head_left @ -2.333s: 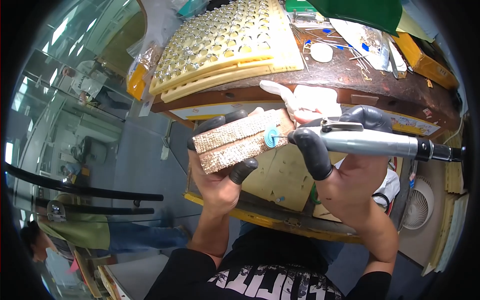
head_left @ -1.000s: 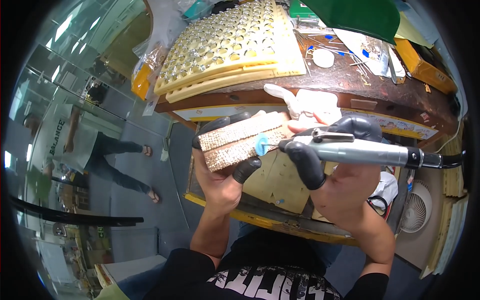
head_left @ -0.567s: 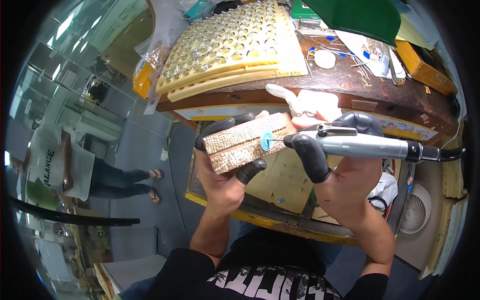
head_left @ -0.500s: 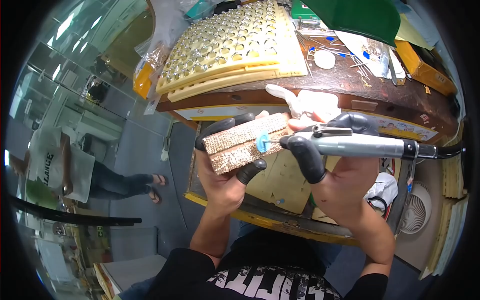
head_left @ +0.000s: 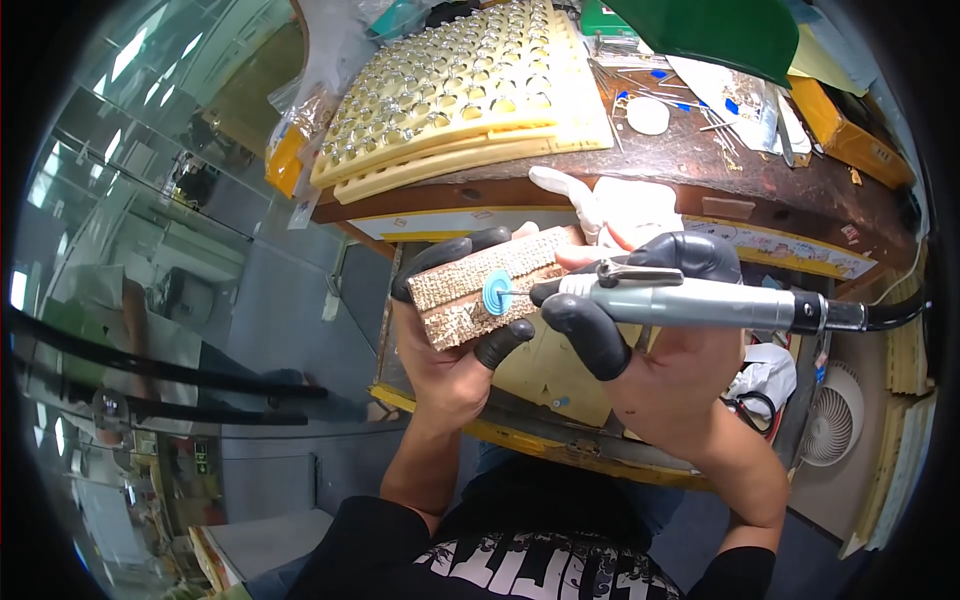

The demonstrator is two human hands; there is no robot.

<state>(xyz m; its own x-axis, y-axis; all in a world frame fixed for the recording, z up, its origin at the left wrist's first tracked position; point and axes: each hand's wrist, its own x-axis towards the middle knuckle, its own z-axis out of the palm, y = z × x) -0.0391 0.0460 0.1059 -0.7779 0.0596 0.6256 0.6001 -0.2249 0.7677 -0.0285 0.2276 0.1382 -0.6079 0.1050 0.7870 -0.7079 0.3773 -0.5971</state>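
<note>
My left hand (head_left: 455, 375) grips a brown block (head_left: 428, 318) from its left end, thumb below and fingers above. Two rows of small gold-coloured, textured pieces (head_left: 480, 268) run along the block; their exact kind is too fine to make out. A silver rotary handpiece (head_left: 700, 306) lies nearly level in my right hand (head_left: 650, 350), its cable leaving to the right. On its thin shaft sits a light blue ridged disc (head_left: 497, 292), over the groove between the rows and seeming to touch the lower one. Black finger cots cover several fingertips of both hands.
A cream tray (head_left: 450, 110) with rows of silver rings fills the back of the wooden bench (head_left: 690, 170). Burs, a white round piece (head_left: 648, 115) and a green shade (head_left: 710, 35) are at back right. Below my hands is a drawer (head_left: 540, 360); a fan (head_left: 835, 415) stands right.
The handpiece and its blue disc have moved left along the block with my right hand. My left hand and the block stay nearly still. A person at left has moved and now appears fainter.
</note>
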